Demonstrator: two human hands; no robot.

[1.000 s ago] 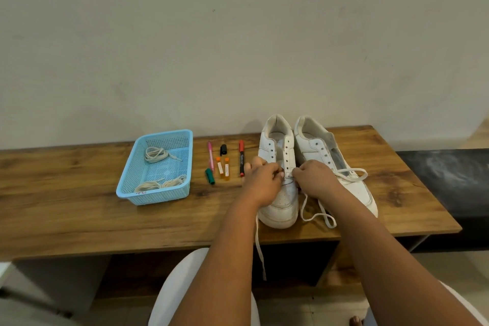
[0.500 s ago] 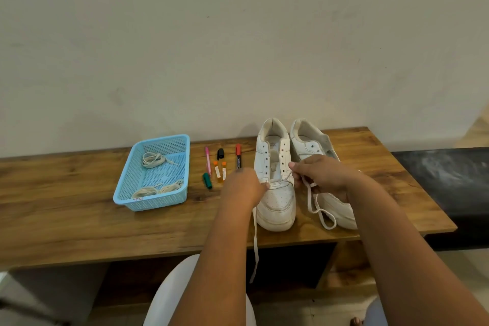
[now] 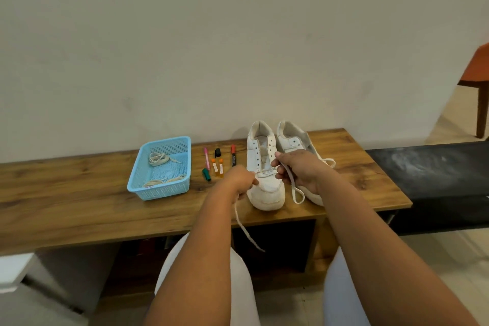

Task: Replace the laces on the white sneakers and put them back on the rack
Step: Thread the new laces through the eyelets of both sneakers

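Knees in pale trousers sit at six o'clock, under the wooden bench (image 3: 79,204). Above them the left hand (image 3: 239,182) pinches one end of a flat white lace (image 3: 246,230), whose tail droops off the bench edge. The right hand (image 3: 299,172), at about one o'clock from the left, curls round the other end, a loop hanging below it. Between the hands stands the left sneaker (image 3: 264,167), toe toward the person, the lace crossing only its lowest eyelets. The second sneaker (image 3: 293,137) stands just beside it at three o'clock, partly hidden. The lace looks limp and light, likely to slip back through; gripping near the stiff tip should steer it best. Further off at ten o'clock lie markers (image 3: 215,164) and a blue basket (image 3: 137,188) holding coiled laces (image 3: 158,159).
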